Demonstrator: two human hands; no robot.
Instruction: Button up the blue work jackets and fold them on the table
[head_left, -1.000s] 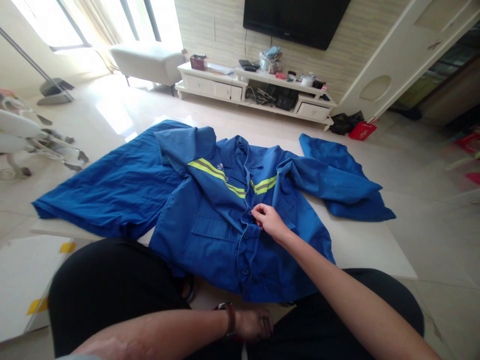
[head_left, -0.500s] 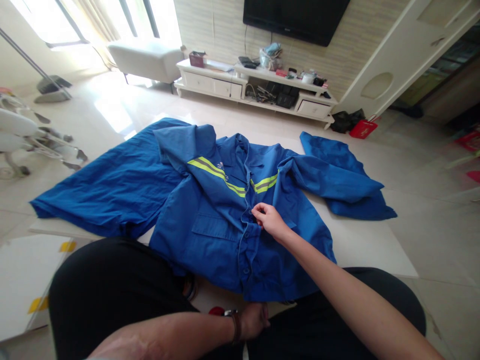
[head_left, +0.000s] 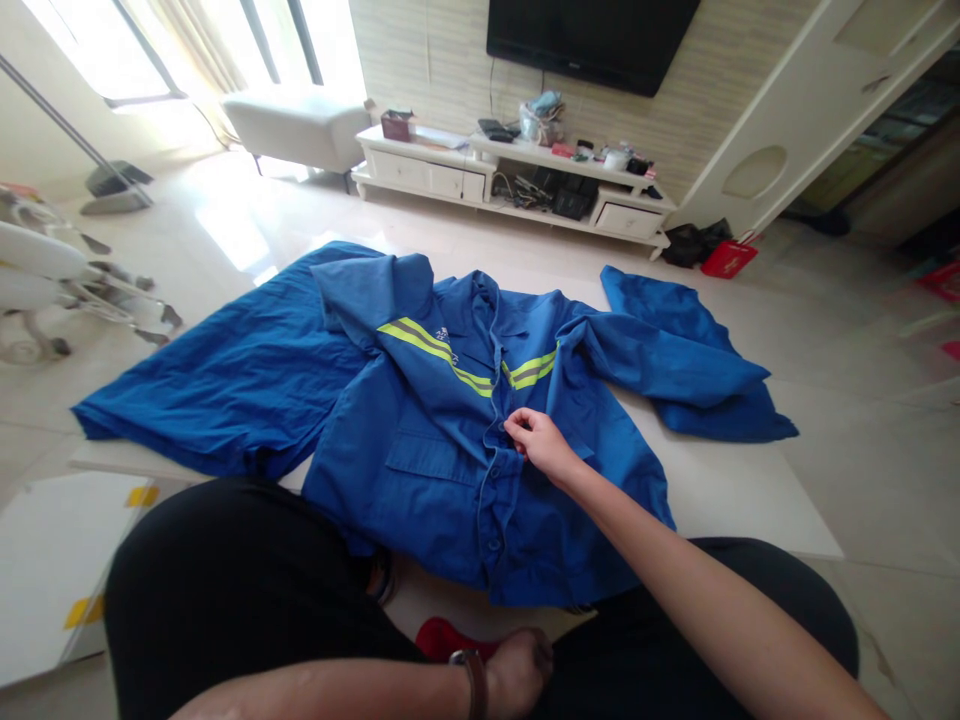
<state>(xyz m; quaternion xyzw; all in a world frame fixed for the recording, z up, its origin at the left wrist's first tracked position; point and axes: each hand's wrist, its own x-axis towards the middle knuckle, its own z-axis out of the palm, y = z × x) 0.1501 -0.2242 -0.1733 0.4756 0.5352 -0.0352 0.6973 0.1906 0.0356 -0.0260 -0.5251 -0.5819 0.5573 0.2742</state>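
Observation:
A blue work jacket [head_left: 442, 400] with yellow-green and grey reflective stripes lies spread out, front side up, its collar pointing away from me. My right hand [head_left: 538, 440] is closed in a pinch at the jacket's front button strip, just below the stripe, by a button. Further buttons show along the strip below it. My left hand [head_left: 519, 672], with a brown-strapped watch on the wrist, is curled closed between my thighs, below the jacket's hem and apart from it. I see nothing in its fingers.
The jacket lies on a low white table [head_left: 750, 490]. Other blue cloth [head_left: 225, 370] lies at the left, and a blue folded piece [head_left: 667, 300] at the right. Beyond the floor stands a white TV cabinet [head_left: 420, 175] with clutter. A white board [head_left: 52, 570] is at lower left.
My left hand has moved down, away from the jacket's hem, and more of something red shows behind it. My right hand stays pinched at the same place on the jacket.

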